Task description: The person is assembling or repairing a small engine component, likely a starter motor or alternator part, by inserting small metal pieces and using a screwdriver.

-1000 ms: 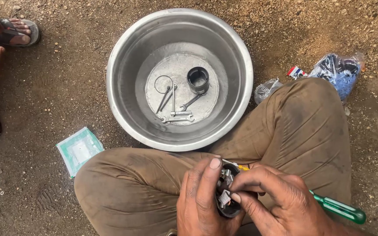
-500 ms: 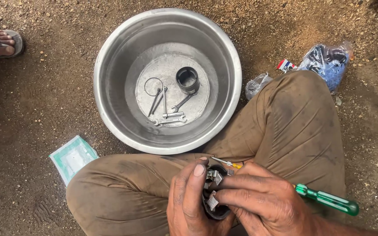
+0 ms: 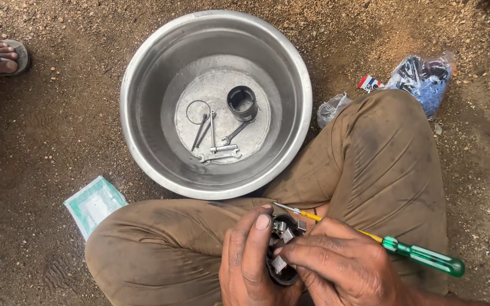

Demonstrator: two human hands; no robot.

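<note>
— At the bottom edge, over the crossed legs, what do the hands have?

— The left hand (image 3: 250,263) is curled tight around a round black part with small grey metal blocks set inside it (image 3: 283,252), thumb lying up its side. The right hand (image 3: 341,266) presses its fingertips into the same part from the other side, fingers bent and closed onto it. A screwdriver with a clear green plastic handle, a yellow collar and a thin steel shaft (image 3: 423,256) lies tucked under the right hand, its tip poking out just above the black part; whether the fingers actually clamp it I cannot tell.

— And under them?

— Brown, grease-smeared cloth trousers (image 3: 370,164), creased at the knees, the legs folded on bare ground.

— Beside the knee?

— A flat, rectangular packet, pale green and white (image 3: 93,205), lies on the gritty brown dirt (image 3: 52,124) just left of the left knee.

— Further out?

— A wide, round basin of dull, scuffed steel (image 3: 143,141) sits just beyond the knees. On its flat bottom lie a short black cylinder, hollow and upright (image 3: 241,102), a thin wire ring (image 3: 197,111), and a few small slim steel spanners (image 3: 219,152) crossing each other.

— To the right?

— A crumpled clear plastic bag (image 3: 331,109) touches the right knee; beyond it a bulging blue-tinted bag of dark pieces (image 3: 423,76).

— Anyone else?

— At the far left edge, another person's sandalled foot (image 3: 1,56).
</note>
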